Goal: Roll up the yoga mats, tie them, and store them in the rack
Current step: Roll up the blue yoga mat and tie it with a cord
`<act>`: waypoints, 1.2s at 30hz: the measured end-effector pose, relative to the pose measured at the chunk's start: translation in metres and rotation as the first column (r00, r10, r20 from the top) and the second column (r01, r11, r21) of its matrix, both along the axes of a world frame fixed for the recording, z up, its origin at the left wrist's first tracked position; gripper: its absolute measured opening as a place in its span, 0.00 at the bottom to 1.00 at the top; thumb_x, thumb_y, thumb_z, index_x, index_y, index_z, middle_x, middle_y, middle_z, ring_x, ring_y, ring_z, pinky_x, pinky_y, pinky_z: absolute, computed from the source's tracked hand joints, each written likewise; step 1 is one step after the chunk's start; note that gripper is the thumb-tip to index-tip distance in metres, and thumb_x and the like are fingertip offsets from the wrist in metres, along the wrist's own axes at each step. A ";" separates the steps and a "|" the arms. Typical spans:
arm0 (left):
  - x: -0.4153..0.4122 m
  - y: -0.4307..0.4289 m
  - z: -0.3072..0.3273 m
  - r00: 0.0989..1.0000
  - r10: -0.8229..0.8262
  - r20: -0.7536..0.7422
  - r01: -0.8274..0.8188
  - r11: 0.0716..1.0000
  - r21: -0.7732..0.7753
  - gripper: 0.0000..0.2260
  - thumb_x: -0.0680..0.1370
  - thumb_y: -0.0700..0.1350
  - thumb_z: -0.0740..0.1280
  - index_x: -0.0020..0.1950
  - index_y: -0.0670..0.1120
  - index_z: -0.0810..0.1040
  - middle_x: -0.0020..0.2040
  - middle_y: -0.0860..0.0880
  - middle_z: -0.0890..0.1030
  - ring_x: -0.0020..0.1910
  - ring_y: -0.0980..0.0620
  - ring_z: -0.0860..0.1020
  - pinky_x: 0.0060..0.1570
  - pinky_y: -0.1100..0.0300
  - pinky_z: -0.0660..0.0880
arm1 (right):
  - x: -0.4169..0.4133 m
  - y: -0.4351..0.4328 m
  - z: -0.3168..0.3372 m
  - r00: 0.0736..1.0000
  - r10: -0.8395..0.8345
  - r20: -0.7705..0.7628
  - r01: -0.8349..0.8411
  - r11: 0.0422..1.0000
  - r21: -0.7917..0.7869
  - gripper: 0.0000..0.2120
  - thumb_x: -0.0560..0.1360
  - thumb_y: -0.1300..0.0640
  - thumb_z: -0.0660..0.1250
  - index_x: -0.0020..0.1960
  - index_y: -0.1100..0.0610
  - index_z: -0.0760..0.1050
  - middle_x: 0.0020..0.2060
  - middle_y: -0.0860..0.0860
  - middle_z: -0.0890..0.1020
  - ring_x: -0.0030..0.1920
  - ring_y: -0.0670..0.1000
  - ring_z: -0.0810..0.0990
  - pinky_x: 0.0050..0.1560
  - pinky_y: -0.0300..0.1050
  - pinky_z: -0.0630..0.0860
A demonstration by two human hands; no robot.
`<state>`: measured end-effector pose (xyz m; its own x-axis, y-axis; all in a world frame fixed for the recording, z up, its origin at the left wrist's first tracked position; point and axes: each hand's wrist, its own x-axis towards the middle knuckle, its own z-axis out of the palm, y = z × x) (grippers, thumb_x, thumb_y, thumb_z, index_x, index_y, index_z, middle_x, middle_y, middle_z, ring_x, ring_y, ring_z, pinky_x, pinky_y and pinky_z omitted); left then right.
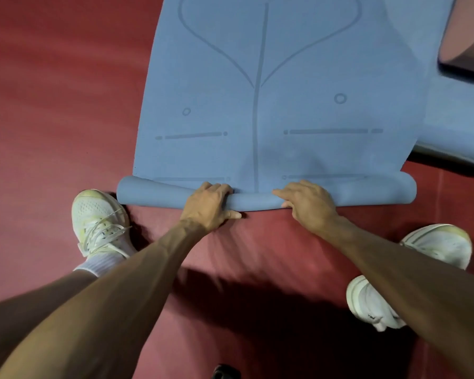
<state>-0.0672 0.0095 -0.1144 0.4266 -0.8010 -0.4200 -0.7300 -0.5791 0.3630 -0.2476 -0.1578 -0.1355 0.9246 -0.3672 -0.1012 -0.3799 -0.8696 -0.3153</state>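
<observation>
One mat: blue lined rubber yoga mat (285, 77) on red floor (52, 105), near end rolled, flat part lying far.
Grips: left hand (210, 206) and right hand (308, 205) both clasp the rolled end's middle.
Roll axis: left-right; push goes far.

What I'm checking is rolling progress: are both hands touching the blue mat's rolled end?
Touching. The head view shows the left hand and right hand both curled over the blue mat's rolled end, no gap visible.
</observation>
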 end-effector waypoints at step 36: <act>0.031 -0.007 -0.009 0.960 0.187 -0.209 -0.151 0.973 0.177 0.06 0.73 0.51 0.71 0.41 0.53 0.76 0.44 0.56 0.78 0.50 0.52 0.76 0.60 0.53 0.67 | -0.026 0.058 -0.007 1.000 0.016 -0.003 -0.016 0.990 -0.144 0.34 0.59 0.51 0.82 0.63 0.56 0.77 0.55 0.50 0.80 0.55 0.53 0.76 0.57 0.48 0.66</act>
